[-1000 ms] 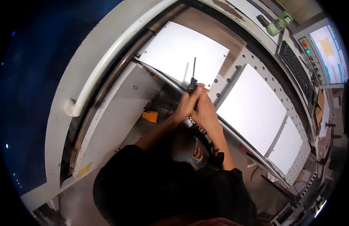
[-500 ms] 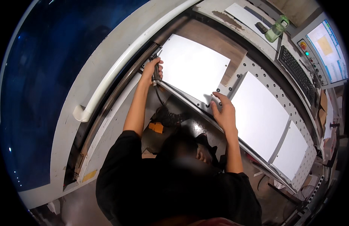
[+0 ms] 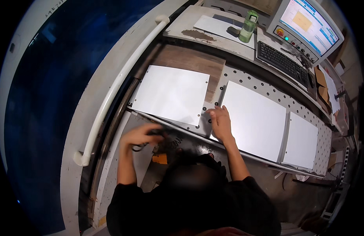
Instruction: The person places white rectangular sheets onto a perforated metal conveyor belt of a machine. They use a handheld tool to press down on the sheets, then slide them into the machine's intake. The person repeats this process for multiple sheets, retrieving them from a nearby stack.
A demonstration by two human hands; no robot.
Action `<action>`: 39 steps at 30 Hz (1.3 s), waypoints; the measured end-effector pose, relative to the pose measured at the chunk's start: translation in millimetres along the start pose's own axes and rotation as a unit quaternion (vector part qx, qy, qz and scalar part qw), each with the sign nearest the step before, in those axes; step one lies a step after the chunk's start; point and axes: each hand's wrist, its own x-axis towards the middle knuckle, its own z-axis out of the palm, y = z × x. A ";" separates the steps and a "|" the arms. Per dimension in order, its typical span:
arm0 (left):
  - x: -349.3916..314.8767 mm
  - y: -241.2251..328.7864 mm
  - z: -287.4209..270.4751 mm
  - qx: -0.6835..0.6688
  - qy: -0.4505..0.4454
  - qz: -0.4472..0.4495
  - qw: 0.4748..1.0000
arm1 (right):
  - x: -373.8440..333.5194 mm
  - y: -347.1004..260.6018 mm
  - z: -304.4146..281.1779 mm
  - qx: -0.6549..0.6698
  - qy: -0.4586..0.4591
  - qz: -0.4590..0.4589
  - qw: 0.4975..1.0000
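My left hand (image 3: 142, 135), smeared by motion, is closed around a dark air blow gun (image 3: 155, 133) in front of the table's near edge. Coiled black hose (image 3: 174, 141) shows beside it, lower down. My right hand (image 3: 221, 122) has its fingers apart, with nothing in them. It hovers over the near left corner of the middle white panel, by the gap next to the left panel. The left white panel (image 3: 172, 94), flat with small holes near its corners, lies partly over a brown board (image 3: 182, 59).
The middle white panel (image 3: 254, 122) and a smaller white panel (image 3: 302, 141) lie to the right on the studded table (image 3: 247, 78). Behind stand a keyboard (image 3: 282, 61), a green bottle (image 3: 248, 27) and a monitor (image 3: 307, 23). A white rail (image 3: 115, 90) runs along the left machine.
My left hand has pulled back from the left panel's edge toward me, bringing the air blow gun along. My right hand stays near the gap between panels. The view has shifted.
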 end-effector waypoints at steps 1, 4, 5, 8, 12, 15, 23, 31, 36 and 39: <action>-22.0 15.7 -13.7 -0.010 0.095 0.009 0.995 | -1.6 0.5 0.2 -0.029 -0.003 -0.005 1.000; -73.8 15.3 -26.5 -0.064 0.579 0.165 0.796 | 0.5 -3.0 15.9 -0.109 0.006 -0.044 0.993; -78.0 17.3 -32.2 -0.039 0.693 0.204 0.690 | 0.4 -3.6 20.8 -0.134 0.003 -0.046 0.990; -98.0 -22.7 -44.7 0.071 0.823 0.141 0.546 | 4.8 -12.2 36.9 -0.191 -0.056 -0.017 0.980; -113.8 -53.9 -17.9 0.234 0.777 -0.078 0.580 | 13.7 -7.2 63.4 -0.294 -0.052 0.002 0.955; -101.6 -35.8 7.1 0.352 0.819 -0.121 0.436 | 17.4 -16.9 71.5 -0.286 -0.101 0.046 0.952; 9.5 -33.2 24.3 0.324 0.572 0.172 0.734 | 15.3 -4.3 93.0 -0.227 -0.083 0.100 0.965; 123.4 -202.7 -69.6 0.285 0.529 -0.063 0.796 | 19.1 -25.8 110.6 -0.184 -0.133 0.187 0.956; 131.5 -191.7 -72.3 0.255 0.531 -0.082 0.804 | 39.0 -28.5 110.9 0.079 0.002 0.301 0.950; 130.7 -162.3 -65.1 0.266 0.537 -0.089 0.796 | 43.8 -0.3 101.0 0.270 0.102 0.318 0.903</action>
